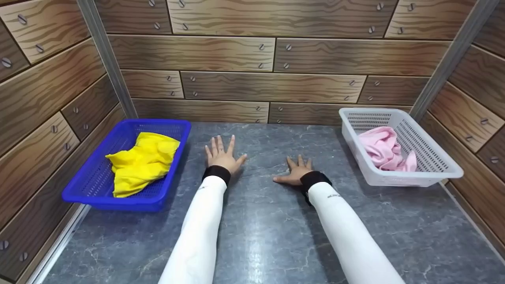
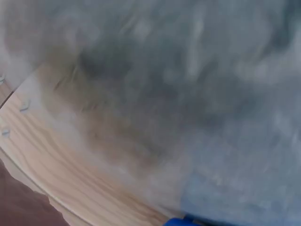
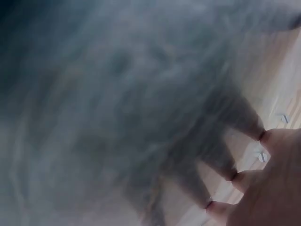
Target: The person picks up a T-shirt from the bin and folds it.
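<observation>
My left hand (image 1: 223, 157) lies on the grey marbled tabletop (image 1: 252, 221) with its fingers spread and straight, nothing in it. To its right, my right hand (image 1: 296, 173) also rests on the tabletop, fingers apart and holding nothing. Left of the left hand stands a blue plastic basket (image 1: 167, 193) with a crumpled yellow cloth (image 1: 144, 163) inside. Beyond the right hand, at the right, is a white plastic basket (image 1: 414, 179) holding a bunched pink cloth (image 1: 380, 148). The right wrist view shows several fingertips (image 3: 273, 141); the left wrist view catches a blurred bit of the hand (image 2: 23, 202).
Wood-patterned walls (image 1: 252, 55) enclose the table at the back and both sides. Grey metal posts (image 1: 112, 59) mark the corners. The blue basket is close to the left wall, the white one close to the right wall.
</observation>
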Demonstrator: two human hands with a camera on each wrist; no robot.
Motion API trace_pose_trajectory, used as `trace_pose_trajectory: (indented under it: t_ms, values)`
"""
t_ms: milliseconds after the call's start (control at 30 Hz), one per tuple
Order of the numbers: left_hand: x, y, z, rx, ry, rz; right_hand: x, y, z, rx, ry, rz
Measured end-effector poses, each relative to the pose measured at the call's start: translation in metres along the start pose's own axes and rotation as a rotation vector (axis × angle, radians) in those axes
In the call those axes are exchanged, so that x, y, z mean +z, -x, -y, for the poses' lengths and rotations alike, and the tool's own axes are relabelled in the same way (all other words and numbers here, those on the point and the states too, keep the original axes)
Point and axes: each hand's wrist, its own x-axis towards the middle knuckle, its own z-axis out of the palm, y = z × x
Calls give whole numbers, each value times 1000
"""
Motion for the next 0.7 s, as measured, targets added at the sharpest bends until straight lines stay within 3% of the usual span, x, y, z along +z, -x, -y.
trace_pose_trajectory:
  t_ms: [167, 367, 467, 567, 700]
  values:
    - [-32, -4, -2, -19, 12, 38, -1, -1, -1, -6, -2, -2]
    - [-93, -7, 11, -86, 12, 22, -2, 6, 4, -9, -14, 3]
    - [-127, -8, 29, -123, 43, -2, -4, 11, 6, -11, -18, -6]
    - [-158, -4, 56, -173, 86, -5, -6, 15, 8, -18, -23, -20]
    - [-181, 1, 102, -257, 144, 6, -6, 15, 9, -9, -3, -9]
